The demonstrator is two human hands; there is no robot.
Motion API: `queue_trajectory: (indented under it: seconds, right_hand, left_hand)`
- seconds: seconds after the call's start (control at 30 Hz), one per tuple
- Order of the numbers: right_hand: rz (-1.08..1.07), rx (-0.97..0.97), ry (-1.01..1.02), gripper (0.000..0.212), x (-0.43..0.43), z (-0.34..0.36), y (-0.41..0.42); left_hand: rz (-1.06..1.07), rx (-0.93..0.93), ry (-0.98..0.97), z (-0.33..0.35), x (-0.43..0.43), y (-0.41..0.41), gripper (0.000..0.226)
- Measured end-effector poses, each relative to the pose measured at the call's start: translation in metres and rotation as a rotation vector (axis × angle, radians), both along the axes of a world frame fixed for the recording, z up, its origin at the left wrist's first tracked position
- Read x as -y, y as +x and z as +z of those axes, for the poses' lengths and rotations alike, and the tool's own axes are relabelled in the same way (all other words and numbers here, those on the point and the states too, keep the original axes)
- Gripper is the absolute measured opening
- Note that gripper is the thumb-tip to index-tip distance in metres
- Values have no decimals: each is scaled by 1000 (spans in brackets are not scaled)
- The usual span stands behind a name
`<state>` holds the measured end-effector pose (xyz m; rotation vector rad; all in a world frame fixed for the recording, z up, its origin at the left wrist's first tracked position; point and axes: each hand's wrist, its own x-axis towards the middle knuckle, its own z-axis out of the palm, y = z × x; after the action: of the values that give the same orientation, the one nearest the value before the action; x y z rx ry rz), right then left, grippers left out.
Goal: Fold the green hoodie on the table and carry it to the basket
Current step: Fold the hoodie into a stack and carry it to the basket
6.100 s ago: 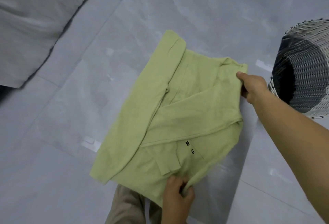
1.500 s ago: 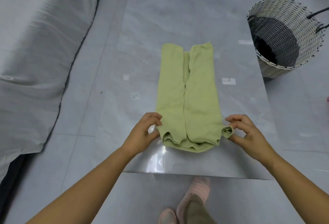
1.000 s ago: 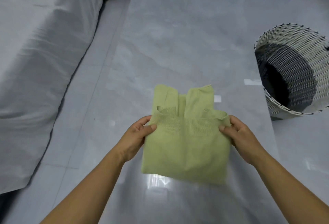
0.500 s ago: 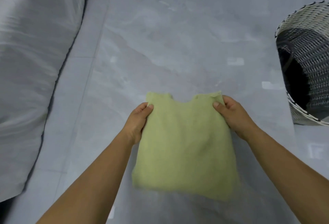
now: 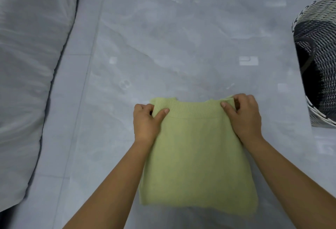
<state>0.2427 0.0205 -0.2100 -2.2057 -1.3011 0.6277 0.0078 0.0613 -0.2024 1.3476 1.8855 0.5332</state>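
Observation:
The green hoodie (image 5: 196, 156) lies on the grey marble table (image 5: 172, 37) as a compact folded rectangle, its ribbed hem band along the far edge. My left hand (image 5: 145, 121) pinches the far left corner of that band, thumb on top. My right hand (image 5: 243, 116) pinches the far right corner the same way. Both forearms run along the hoodie's sides. The woven black-and-white basket (image 5: 320, 65) stands at the right edge of the view, partly cut off, its dark inside showing.
A sofa under a grey-white cover (image 5: 27, 65) fills the left side. A strip of grey tiled floor (image 5: 76, 101) separates it from the table's left edge. Pale light reflections dot the glossy tabletop.
The long strip of hoodie was folded in half away from me, near end over far end. Since half a second ago my hands have settled lower on the far corners, gripping the ribbed band.

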Motion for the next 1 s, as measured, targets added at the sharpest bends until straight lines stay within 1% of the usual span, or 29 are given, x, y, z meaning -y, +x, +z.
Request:
queue_trajectory:
  seconds: [0.03, 0.07, 0.13, 0.2, 0.23, 0.27, 0.3, 0.37, 0.4, 0.43, 0.47, 0.57, 0.67, 0.73, 0.77, 0.83, 0.9, 0.93, 1.0]
  right_hand:
    - [-49, 14, -17, 26, -1, 0, 1]
    - [-94, 11, -30, 32, -2, 0, 0]
    - [-147, 0, -78, 42, -4, 1, -2]
    - [-160, 5, -195, 48, -9, 4, -2]
    - [-148, 0, -284, 47, -12, 7, -1]
    - [-133, -37, -356, 43, -15, 8, 3]
    - [-138, -128, -397, 39, -17, 9, 7]
    - [-220, -435, -417, 41, -19, 14, 15]
    - [-270, -565, -401, 39, -20, 16, 18]
    - [-295, -631, -380, 34, -22, 19, 19]
    - [-286, -651, -365, 30, -23, 22, 20]
    - [-270, -634, -340, 21, -27, 24, 17]
    - [-315, -687, -354, 31, -26, 25, 12]
    - [-348, -757, -353, 40, -25, 29, 12]
    - [-355, -799, -346, 38, -24, 34, 13]
    - [-339, -862, -312, 25, -22, 49, 16]
    - [-299, -910, -241, 16, -25, 70, 21]
    - [-269, -937, -187, 17, -29, 84, 24]
    - [-186, -970, -46, 31, -38, 117, 28]
  left_hand:
    - [15, -19, 22, -1, -1, 0, 41]
    - [23, -37, 9, 0, -3, 0, 53]
    - [-17, -75, -101, 3, -11, 1, 69]
    - [-70, -107, -249, 8, -24, 3, 70]
    - [-72, -90, -325, 12, -31, 4, 69]
    - [-56, -21, -401, 16, -37, 3, 65]
    - [-26, 92, -469, 19, -41, 2, 59]
    - [28, 311, -561, 25, -44, -3, 47]
    - [34, 381, -577, 27, -44, -5, 43]
    - [34, 423, -574, 28, -43, -7, 39]
    - [36, 457, -561, 29, -42, -8, 34]
    - [112, 542, -550, 29, -38, -11, 25]
    - [181, 603, -572, 29, -37, -12, 36]
    - [197, 637, -588, 32, -37, -11, 30]
    - [205, 658, -595, 35, -38, -10, 27]
    - [204, 721, -593, 46, -41, -10, 23]
    - [168, 800, -537, 63, -49, -12, 19]
    - [143, 833, -490, 76, -54, -13, 22]
    - [77, 873, -349, 106, -66, -16, 29]
